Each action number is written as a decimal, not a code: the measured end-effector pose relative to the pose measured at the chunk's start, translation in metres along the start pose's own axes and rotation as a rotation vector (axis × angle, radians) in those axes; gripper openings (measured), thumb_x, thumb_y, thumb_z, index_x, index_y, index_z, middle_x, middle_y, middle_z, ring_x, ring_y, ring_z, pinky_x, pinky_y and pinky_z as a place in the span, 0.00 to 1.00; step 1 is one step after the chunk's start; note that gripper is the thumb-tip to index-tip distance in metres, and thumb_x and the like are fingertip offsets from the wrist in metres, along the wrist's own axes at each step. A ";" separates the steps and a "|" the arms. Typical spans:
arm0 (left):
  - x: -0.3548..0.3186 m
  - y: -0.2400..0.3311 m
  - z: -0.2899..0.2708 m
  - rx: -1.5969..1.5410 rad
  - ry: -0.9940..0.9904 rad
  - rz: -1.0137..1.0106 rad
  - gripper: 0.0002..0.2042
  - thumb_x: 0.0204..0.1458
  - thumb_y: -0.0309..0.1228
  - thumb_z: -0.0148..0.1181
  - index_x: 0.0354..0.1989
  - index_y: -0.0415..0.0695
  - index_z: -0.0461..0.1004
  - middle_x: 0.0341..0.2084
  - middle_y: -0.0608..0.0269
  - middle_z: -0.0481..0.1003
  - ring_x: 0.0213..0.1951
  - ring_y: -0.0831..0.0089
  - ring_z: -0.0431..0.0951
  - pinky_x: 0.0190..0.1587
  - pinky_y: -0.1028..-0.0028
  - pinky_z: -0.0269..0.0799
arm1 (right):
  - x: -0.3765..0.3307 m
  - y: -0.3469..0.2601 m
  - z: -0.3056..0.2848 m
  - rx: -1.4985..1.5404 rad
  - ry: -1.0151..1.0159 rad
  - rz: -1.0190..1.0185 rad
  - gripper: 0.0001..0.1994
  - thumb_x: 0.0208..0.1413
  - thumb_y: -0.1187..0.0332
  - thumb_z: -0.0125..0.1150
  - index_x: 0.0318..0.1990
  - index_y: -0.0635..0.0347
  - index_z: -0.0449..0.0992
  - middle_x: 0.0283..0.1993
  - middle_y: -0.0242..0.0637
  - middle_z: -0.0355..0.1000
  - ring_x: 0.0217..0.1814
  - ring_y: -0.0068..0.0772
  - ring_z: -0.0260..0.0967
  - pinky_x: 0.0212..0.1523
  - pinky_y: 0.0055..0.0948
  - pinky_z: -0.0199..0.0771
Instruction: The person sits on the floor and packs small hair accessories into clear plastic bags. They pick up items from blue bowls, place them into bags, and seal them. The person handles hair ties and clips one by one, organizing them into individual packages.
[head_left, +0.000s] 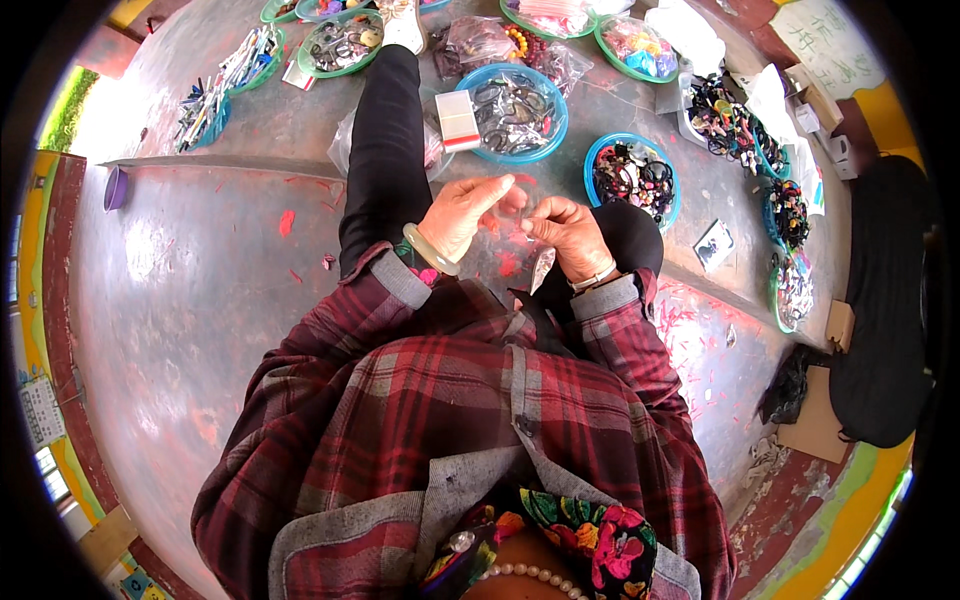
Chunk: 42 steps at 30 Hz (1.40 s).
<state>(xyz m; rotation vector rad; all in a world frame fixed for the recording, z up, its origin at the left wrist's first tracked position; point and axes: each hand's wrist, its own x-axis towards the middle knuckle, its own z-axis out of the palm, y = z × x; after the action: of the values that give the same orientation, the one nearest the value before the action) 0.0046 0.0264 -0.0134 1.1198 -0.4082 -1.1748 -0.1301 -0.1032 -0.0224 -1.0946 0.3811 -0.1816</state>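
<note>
My left hand (462,212) and my right hand (566,232) meet in front of my chest, above my lap. Between their fingertips they pinch a small clear plastic bag (512,205). A pale green bangle (428,250) circles my left wrist, and a thin bracelet (592,280) my right. Another clear strip of plastic (541,268) hangs below my right hand. My legs in black trousers (385,140) stretch out over the concrete floor. What is inside the bag is too small to make out.
Several blue and green bowls of small dark and coloured trinkets ring me: one (515,110) straight ahead, one (632,178) right of it, others (340,45) farther off. A white box (458,120) rests by the near bowl. Cardboard (815,410) and a black bag (880,300) lie right.
</note>
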 end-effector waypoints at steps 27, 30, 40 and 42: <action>-0.005 0.030 -0.016 0.644 0.014 0.509 0.19 0.47 0.26 0.49 0.51 0.41 0.65 0.51 0.58 0.66 0.53 0.72 0.64 0.49 0.73 0.62 | -0.002 0.006 -0.003 -0.310 0.143 -0.160 0.07 0.43 0.72 0.65 0.27 0.59 0.71 0.26 0.27 0.70 0.27 0.20 0.66 0.25 0.18 0.63; -0.005 0.025 -0.017 -0.049 -0.214 0.022 0.19 0.53 0.33 0.50 0.53 0.39 0.62 0.47 0.63 0.68 0.47 0.78 0.68 0.41 0.79 0.64 | -0.004 -0.002 -0.004 0.180 0.046 -0.062 0.04 0.46 0.75 0.62 0.28 0.58 0.72 0.27 0.27 0.71 0.28 0.18 0.65 0.27 0.16 0.64; -0.008 0.006 -0.002 0.226 -0.185 -0.004 0.12 0.57 0.34 0.47 0.41 0.39 0.71 0.35 0.64 0.73 0.38 0.80 0.71 0.31 0.83 0.66 | -0.001 0.000 -0.005 0.106 0.093 -0.090 0.03 0.50 0.72 0.59 0.30 0.60 0.74 0.27 0.28 0.71 0.29 0.18 0.65 0.31 0.17 0.62; -0.008 0.012 0.000 0.347 -0.139 0.055 0.12 0.57 0.34 0.47 0.41 0.39 0.71 0.35 0.65 0.73 0.37 0.80 0.71 0.30 0.83 0.67 | -0.001 0.000 -0.005 0.061 0.110 -0.075 0.03 0.51 0.71 0.59 0.30 0.60 0.74 0.27 0.28 0.71 0.28 0.17 0.64 0.30 0.17 0.61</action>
<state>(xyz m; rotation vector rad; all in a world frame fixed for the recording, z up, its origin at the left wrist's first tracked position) 0.0077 0.0336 -0.0013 1.3185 -0.7677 -1.1636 -0.1330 -0.1068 -0.0236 -1.0418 0.4300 -0.3188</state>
